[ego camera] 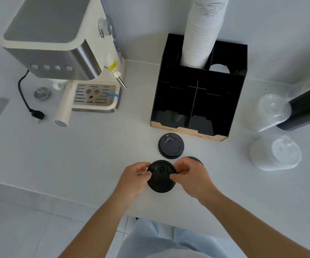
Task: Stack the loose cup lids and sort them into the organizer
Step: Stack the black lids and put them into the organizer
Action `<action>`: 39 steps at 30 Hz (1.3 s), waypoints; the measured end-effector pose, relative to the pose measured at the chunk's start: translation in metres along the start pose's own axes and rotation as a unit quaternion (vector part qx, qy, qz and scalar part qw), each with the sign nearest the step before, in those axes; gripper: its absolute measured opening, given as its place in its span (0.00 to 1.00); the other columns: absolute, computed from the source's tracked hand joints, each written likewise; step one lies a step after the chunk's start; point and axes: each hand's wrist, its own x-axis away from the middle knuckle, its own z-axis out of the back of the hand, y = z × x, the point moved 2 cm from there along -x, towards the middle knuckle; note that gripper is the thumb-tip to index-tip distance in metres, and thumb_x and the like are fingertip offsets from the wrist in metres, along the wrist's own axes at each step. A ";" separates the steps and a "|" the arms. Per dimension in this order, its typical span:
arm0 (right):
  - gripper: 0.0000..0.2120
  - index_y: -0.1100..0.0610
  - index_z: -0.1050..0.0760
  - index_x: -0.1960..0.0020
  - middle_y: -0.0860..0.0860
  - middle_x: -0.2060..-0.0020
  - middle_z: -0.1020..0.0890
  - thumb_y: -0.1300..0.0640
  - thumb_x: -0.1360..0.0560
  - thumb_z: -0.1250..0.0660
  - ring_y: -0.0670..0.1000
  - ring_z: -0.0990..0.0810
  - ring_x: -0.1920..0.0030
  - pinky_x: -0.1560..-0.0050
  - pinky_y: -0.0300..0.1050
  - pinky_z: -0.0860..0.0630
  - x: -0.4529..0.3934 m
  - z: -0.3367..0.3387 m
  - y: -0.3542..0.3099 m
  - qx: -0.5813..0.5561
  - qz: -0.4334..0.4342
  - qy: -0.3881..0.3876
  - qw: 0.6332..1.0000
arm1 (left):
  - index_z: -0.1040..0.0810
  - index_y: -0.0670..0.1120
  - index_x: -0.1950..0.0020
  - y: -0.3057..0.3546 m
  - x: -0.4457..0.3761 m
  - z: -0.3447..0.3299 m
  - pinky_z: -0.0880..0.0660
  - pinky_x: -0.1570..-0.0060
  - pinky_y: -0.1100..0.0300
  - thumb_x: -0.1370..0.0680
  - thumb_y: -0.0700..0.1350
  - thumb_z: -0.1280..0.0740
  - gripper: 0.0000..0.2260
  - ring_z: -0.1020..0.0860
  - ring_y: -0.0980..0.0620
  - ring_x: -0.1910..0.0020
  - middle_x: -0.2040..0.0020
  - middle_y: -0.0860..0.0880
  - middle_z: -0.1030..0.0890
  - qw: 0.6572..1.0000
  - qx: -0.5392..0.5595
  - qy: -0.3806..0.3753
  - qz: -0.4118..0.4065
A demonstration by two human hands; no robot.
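Note:
A short stack of black cup lids (161,180) is held between both hands near the counter's front edge. My left hand (134,178) grips its left rim and my right hand (192,176) pinches its right rim. A single black lid (171,145) lies flat on the counter just beyond. Part of another black lid (197,159) shows behind my right hand. The black organizer (169,75) with several compartments stands further back; its front slots look dark and I cannot see what is in them.
A tall stack of white paper cups (202,34) rises from the organizer's rear slot. A coffee machine (61,53) with cord and plug (37,114) fills the left. Clear lids in plastic (275,152), another bagged clear stack (270,110) and a dark sleeve of cups (306,108) lie right.

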 end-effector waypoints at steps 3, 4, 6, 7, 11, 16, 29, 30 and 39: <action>0.11 0.49 0.21 0.55 0.51 0.59 0.16 0.61 0.32 0.23 0.54 0.17 0.58 0.64 0.43 0.26 0.004 0.010 0.013 -0.077 -0.028 0.006 0.997 | 0.19 0.50 0.45 0.012 -0.006 -0.005 0.21 0.52 0.53 0.23 0.39 0.34 0.10 0.20 0.48 0.56 0.53 0.51 0.16 0.999 0.013 -0.044 0.021; 0.12 0.50 0.21 0.54 0.52 0.59 0.15 0.61 0.32 0.22 0.54 0.17 0.60 0.64 0.44 0.25 0.006 0.014 0.017 -0.103 -0.036 0.011 0.994 | 0.19 0.51 0.44 0.016 -0.007 -0.008 0.20 0.48 0.51 0.23 0.39 0.33 0.10 0.19 0.48 0.54 0.52 0.50 0.16 0.999 0.006 -0.050 0.014; 0.13 0.53 0.21 0.51 0.54 0.60 0.15 0.63 0.32 0.23 0.54 0.18 0.64 0.61 0.46 0.23 0.009 0.021 0.027 -0.150 -0.054 0.023 0.987 | 0.18 0.49 0.42 0.022 -0.010 -0.014 0.20 0.45 0.51 0.25 0.40 0.30 0.12 0.18 0.50 0.51 0.51 0.51 0.16 0.999 -0.010 -0.051 -0.005; 0.13 0.54 0.21 0.50 0.54 0.60 0.15 0.64 0.32 0.23 0.54 0.18 0.65 0.60 0.47 0.22 0.011 0.025 0.032 -0.172 -0.065 0.029 0.982 | 0.18 0.48 0.42 0.026 -0.010 -0.018 0.20 0.45 0.54 0.26 0.41 0.29 0.13 0.17 0.52 0.51 0.51 0.52 0.17 0.998 -0.023 -0.051 -0.016; 0.14 0.58 0.21 0.48 0.57 0.58 0.14 0.64 0.32 0.23 0.56 0.18 0.63 0.52 0.53 0.16 0.015 0.034 0.053 -0.235 -0.104 0.056 0.965 | 0.16 0.47 0.44 0.035 -0.014 -0.040 0.24 0.52 0.66 0.28 0.43 0.27 0.12 0.17 0.56 0.53 0.52 0.52 0.16 0.995 -0.080 -0.040 -0.052; 0.12 0.56 0.20 0.48 0.56 0.58 0.13 0.62 0.30 0.24 0.56 0.15 0.61 0.46 0.58 0.17 0.013 0.037 0.065 -0.267 -0.111 0.084 0.954 | 0.17 0.48 0.43 0.044 -0.023 -0.061 0.27 0.57 0.75 0.27 0.43 0.28 0.13 0.19 0.63 0.55 0.53 0.54 0.16 0.987 -0.115 -0.018 -0.109; 0.13 0.52 0.21 0.46 0.54 0.57 0.14 0.59 0.28 0.25 0.59 0.13 0.57 0.46 0.60 0.17 0.008 0.044 0.083 -0.261 -0.122 0.111 0.951 | 0.17 0.45 0.42 0.049 -0.026 -0.088 0.30 0.61 0.82 0.24 0.41 0.31 0.12 0.20 0.59 0.56 0.48 0.50 0.15 0.966 -0.196 -0.007 -0.168; 0.13 0.53 0.21 0.45 0.55 0.57 0.14 0.59 0.28 0.25 0.60 0.13 0.56 0.46 0.60 0.17 0.007 0.045 0.083 -0.258 -0.123 0.110 0.952 | 0.17 0.45 0.41 0.049 -0.026 -0.089 0.31 0.61 0.82 0.24 0.41 0.31 0.12 0.21 0.59 0.56 0.47 0.49 0.15 0.965 -0.201 -0.006 -0.171; 0.10 0.54 0.19 0.46 0.56 0.60 0.14 0.58 0.27 0.27 0.58 0.15 0.61 0.52 0.53 0.15 0.003 0.046 0.081 -0.228 -0.125 0.112 0.959 | 0.18 0.47 0.41 0.041 -0.028 -0.094 0.22 0.45 0.56 0.24 0.43 0.32 0.12 0.18 0.49 0.48 0.48 0.48 0.15 0.958 -0.243 -0.005 -0.151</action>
